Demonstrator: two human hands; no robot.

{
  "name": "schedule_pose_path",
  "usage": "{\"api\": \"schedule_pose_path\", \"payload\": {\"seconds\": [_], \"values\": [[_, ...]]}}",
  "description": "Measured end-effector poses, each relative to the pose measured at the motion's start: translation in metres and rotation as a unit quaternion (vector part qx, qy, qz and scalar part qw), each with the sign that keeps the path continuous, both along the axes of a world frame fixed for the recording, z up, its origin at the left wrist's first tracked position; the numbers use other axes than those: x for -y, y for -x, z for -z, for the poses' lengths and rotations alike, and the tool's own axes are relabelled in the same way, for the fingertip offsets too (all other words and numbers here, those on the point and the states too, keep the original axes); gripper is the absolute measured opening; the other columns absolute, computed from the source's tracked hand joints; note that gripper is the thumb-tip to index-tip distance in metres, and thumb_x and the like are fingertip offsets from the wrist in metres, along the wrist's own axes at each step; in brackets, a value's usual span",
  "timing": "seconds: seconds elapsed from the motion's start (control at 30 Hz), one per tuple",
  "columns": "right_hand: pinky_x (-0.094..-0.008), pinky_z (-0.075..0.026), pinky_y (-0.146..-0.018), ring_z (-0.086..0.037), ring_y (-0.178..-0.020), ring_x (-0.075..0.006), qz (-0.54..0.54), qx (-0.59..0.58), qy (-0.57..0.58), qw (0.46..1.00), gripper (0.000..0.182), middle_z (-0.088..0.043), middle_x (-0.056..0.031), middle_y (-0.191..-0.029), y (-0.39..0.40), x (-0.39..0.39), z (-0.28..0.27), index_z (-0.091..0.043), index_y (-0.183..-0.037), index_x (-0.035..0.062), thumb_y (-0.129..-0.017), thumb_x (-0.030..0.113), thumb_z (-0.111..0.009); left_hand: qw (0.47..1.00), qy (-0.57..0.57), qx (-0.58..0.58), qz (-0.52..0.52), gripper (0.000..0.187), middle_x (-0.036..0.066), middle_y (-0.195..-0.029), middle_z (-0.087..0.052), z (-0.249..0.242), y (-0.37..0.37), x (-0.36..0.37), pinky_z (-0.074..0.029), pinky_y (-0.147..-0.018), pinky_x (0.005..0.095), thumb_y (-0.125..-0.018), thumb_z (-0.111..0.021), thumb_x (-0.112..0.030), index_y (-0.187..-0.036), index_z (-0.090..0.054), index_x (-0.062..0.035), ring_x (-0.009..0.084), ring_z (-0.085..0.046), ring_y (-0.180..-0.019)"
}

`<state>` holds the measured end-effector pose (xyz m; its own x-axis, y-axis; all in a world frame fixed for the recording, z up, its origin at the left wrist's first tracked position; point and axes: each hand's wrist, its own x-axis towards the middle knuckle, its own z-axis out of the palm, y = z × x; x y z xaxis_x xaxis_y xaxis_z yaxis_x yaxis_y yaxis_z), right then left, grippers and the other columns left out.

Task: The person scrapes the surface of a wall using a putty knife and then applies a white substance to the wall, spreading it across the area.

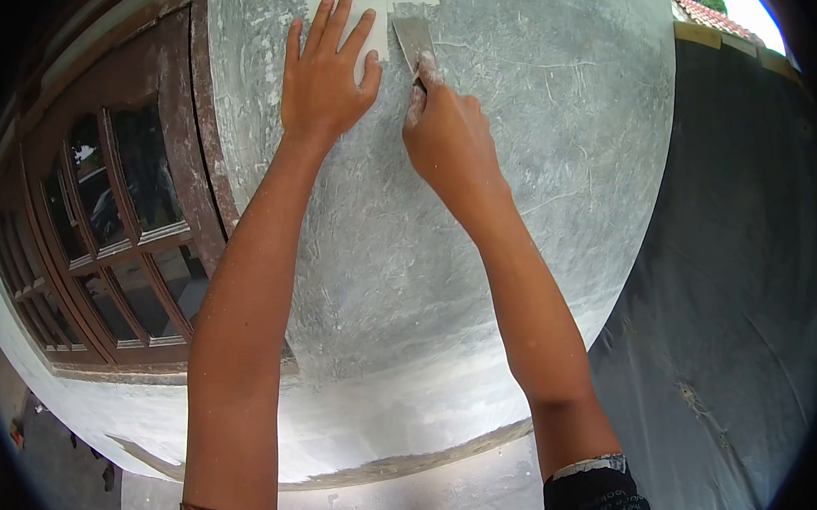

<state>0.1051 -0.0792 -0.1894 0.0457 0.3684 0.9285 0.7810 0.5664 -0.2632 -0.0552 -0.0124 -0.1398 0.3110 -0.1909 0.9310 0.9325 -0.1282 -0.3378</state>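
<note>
My left hand (330, 75) lies flat with fingers spread near the top of a grey plastered wall (408, 255). Its fingers rest over a white patch (375, 4) on that wall. Just to its right, my right hand (452, 133) grips a putty knife (412, 41), the blade pointing up and meeting the wall by the lower edge of the white patch. White residue coats the right index finger and thumb. Most of the knife's handle is hidden inside the fist.
A brown wooden window (121, 194) with glass panes is set in the wall at left. Dark sheeting (729, 300) hangs along the right. Lower down, the wall has a whitish band (372, 419). Red roof tiles (717, 14) show at the upper right.
</note>
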Motion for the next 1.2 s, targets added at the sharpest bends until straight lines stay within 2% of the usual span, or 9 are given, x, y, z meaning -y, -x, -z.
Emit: {"api": "schedule_pose_path", "payload": {"seconds": [0.13,0.3,0.47,0.67,0.87,1.07,1.2], "values": [[-0.0564,-0.054,-0.078,-0.068,-0.081,-0.052,-0.021,-0.016,-0.016,1.0,0.042,-0.068,-0.0341,-0.085,0.004,0.0,-0.013,-0.059,-0.138,-0.0035,-0.101,0.014,-0.052,1.0,0.0,-0.007,0.0,0.053,0.006,-0.162,-0.041,0.001,0.001,0.001,-0.018,-0.127,0.0492,-0.098,-0.055,-0.029,-0.151,-0.053,-0.0212,0.0242,-0.033,-0.152],[-0.0565,-0.054,-0.079,-0.067,-0.083,-0.0524,-0.028,-0.002,0.011,1.0,0.042,-0.067,-0.0357,-0.085,0.002,0.008,0.001,-0.058,-0.138,-0.0038,-0.101,0.014,-0.051,1.0,-0.001,-0.003,-0.001,0.053,0.007,-0.162,-0.042,0.001,0.0,0.0,-0.019,-0.127,0.05,-0.098,-0.056,-0.029,-0.15,-0.053,-0.0205,0.0247,-0.033,-0.152],[-0.0569,-0.054,-0.079,-0.068,-0.082,-0.052,-0.04,-0.003,-0.008,0.999,0.043,-0.068,-0.0355,-0.085,0.005,-0.003,-0.017,-0.058,-0.139,-0.0041,-0.1,0.013,-0.051,1.0,-0.001,-0.006,0.008,0.054,0.007,-0.162,-0.042,0.001,0.001,-0.001,-0.019,-0.127,0.0502,-0.098,-0.056,-0.029,-0.15,-0.053,-0.0209,0.0243,-0.033,-0.152],[-0.0564,-0.054,-0.079,-0.068,-0.081,-0.0524,-0.041,0.003,0.029,0.999,0.045,-0.067,-0.0359,-0.083,0.005,0.005,0.007,-0.055,-0.141,-0.005,-0.1,0.013,-0.05,1.0,-0.004,-0.004,-0.004,0.053,0.007,-0.162,-0.042,0.001,0.0,0.0,-0.019,-0.126,0.0504,-0.097,-0.056,-0.029,-0.15,-0.054,-0.0208,0.0248,-0.034,-0.152],[-0.0561,-0.054,-0.079,-0.067,-0.079,-0.0524,-0.067,-0.007,0.014,0.998,0.046,-0.067,-0.035,-0.081,0.007,-0.004,-0.011,-0.054,-0.142,-0.0052,-0.1,0.012,-0.051,1.0,-0.001,-0.005,-0.005,0.054,0.007,-0.162,-0.042,0.001,0.001,0.0,-0.019,-0.126,0.0499,-0.097,-0.056,-0.029,-0.15,-0.054,-0.0212,0.0248,-0.034,-0.152],[-0.0571,-0.053,-0.08,-0.067,-0.082,-0.0519,-0.051,-0.031,0.045,0.997,0.046,-0.067,-0.0349,-0.085,0.006,0.008,0.016,-0.054,-0.143,-0.0047,-0.101,0.014,-0.05,1.0,-0.001,-0.001,-0.011,0.053,0.007,-0.162,-0.042,0.0,0.0,-0.001,-0.019,-0.126,0.0499,-0.098,-0.055,-0.029,-0.15,-0.054,-0.021,0.0243,-0.034,-0.152],[-0.0577,-0.053,-0.08,-0.067,-0.082,-0.0516,-0.081,-0.039,-0.023,0.996,0.046,-0.068,-0.0344,-0.086,0.007,-0.007,-0.004,-0.053,-0.144,-0.0038,-0.101,0.014,-0.051,1.0,-0.001,-0.004,-0.003,0.052,0.007,-0.162,-0.042,-0.001,0.002,0.0,-0.019,-0.126,0.0497,-0.098,-0.055,-0.028,-0.15,-0.054,-0.0211,0.0242,-0.034,-0.152]]}}
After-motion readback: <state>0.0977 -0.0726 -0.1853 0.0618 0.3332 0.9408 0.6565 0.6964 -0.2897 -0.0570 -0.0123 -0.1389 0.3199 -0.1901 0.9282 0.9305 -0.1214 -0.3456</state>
